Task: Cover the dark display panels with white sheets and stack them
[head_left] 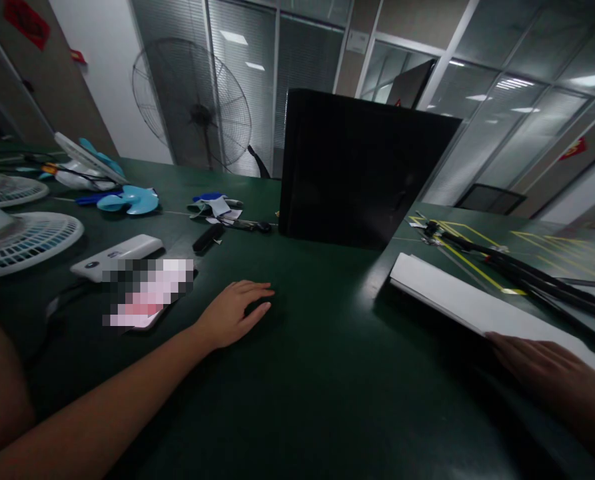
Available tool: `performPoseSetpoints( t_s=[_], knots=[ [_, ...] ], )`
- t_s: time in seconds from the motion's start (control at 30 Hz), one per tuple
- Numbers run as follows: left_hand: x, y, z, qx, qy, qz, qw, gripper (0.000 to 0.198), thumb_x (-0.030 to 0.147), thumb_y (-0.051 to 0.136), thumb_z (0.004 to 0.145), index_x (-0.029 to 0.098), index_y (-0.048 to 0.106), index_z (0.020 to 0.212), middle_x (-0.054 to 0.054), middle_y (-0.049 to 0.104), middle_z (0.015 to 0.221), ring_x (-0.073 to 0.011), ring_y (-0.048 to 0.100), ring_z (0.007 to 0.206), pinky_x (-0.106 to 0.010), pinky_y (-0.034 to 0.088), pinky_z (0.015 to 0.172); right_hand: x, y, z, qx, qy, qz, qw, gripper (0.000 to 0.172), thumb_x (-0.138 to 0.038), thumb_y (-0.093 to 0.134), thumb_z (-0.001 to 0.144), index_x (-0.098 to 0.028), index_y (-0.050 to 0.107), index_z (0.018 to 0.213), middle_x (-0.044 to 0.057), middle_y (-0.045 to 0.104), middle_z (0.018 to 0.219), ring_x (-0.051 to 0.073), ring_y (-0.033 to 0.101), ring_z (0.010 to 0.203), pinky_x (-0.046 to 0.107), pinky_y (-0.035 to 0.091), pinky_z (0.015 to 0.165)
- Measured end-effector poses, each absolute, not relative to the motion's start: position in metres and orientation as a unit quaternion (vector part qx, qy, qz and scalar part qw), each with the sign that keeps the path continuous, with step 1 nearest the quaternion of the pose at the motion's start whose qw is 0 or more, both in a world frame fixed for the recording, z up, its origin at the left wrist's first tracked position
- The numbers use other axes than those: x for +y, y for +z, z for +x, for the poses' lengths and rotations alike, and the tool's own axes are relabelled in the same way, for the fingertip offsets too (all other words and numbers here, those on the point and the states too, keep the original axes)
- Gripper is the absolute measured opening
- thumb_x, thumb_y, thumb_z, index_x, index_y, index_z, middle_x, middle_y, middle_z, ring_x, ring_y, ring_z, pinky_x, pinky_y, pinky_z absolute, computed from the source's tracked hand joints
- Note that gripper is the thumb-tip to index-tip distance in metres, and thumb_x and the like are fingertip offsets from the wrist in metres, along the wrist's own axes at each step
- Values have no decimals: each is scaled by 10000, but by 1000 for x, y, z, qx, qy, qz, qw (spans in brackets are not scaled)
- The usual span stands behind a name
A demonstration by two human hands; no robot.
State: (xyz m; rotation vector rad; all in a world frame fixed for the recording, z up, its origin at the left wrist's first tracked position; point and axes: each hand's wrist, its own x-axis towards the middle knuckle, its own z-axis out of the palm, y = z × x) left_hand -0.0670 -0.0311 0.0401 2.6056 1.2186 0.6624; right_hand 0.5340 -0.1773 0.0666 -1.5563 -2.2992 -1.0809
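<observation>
My left hand (234, 312) rests palm down on the dark green table, fingers stretched out and thumb apart, holding nothing. It lies to the right of a phone (150, 320) whose screen is blurred out. At the right, my right hand (552, 373) grips the near edge of a long flat white slab (457, 293), whose kind I cannot make out. The slab sits raised, with a dark shadow beneath it. My right thumb is hidden. Beyond both hands stands a large black panel (362, 167), upright on the table.
A white handheld device (120, 257), a light-blue fan blade (130, 200) and white fan grilles (42, 240) lie at the left. Near them is another person's arm (0, 380). Cloth pieces (217, 207) lie farther back. Black rods (522, 267) and yellow tape lines are at the right.
</observation>
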Motion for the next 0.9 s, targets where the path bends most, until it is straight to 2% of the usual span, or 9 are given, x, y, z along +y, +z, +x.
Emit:
performPoseSetpoints(
  t_s=[0.13,0.3,0.4,0.5,0.63,0.73,0.83,0.9],
  knots=[
    [-29,39,-68,417,228,874,107,445,427,450,1032,233,572,1414,-89,614,1440,-258,580,1306,-489,463,1089,-163,58,530,-761,-370,-531,46,542,-384,441,927,-228,592,1423,133,619,1402,293,629,1188,440,509,937],
    [-28,35,-71,434,220,867,110,559,467,454,1026,257,404,1541,-86,551,1505,-266,549,1337,-475,453,1100,-154,51,553,-784,-377,-493,-13,477,-280,362,946,-198,683,1289,131,636,1375,291,632,1172,455,520,923],
    [-28,35,-71,441,214,864,112,581,478,451,1024,263,371,1558,-85,520,1532,-276,527,1359,-482,444,1108,-156,55,562,-791,-376,-482,-28,430,-257,378,944,-210,735,1179,123,692,1264,288,659,1089,454,534,902],
    [-29,34,-71,439,220,864,115,577,477,449,1023,271,370,1556,-78,499,1549,-279,505,1381,-491,432,1119,-163,59,559,-808,-355,-470,-4,390,-247,403,936,-245,750,1114,90,741,1108,248,693,972,398,559,848],
    [-28,32,-71,433,226,865,116,575,475,453,1022,278,369,1555,-77,493,1552,-276,500,1385,-495,419,1130,-168,56,558,-806,-338,-485,39,364,-333,445,940,-273,742,1143,89,746,1108,256,710,941,405,584,801],
    [-28,31,-72,435,227,863,118,574,471,460,1018,279,374,1553,-74,496,1549,-274,500,1384,-491,420,1132,-169,48,570,-798,-328,-503,51,369,-324,481,906,-333,745,1165,93,746,1125,264,718,934,423,586,777],
    [-28,32,-71,440,224,861,121,574,461,469,1011,271,388,1546,-74,500,1547,-278,506,1380,-490,431,1124,-167,40,587,-802,-317,-503,52,483,-250,498,832,-404,717,1235,107,727,1199,263,720,939,440,568,772],
    [-28,33,-71,441,221,861,122,580,457,472,1006,264,389,1547,-78,501,1546,-280,513,1374,-488,440,1116,-165,37,592,-805,-312,-502,45,570,-231,510,806,-399,663,1329,134,714,1220,270,715,955,455,554,791]
  ],
)
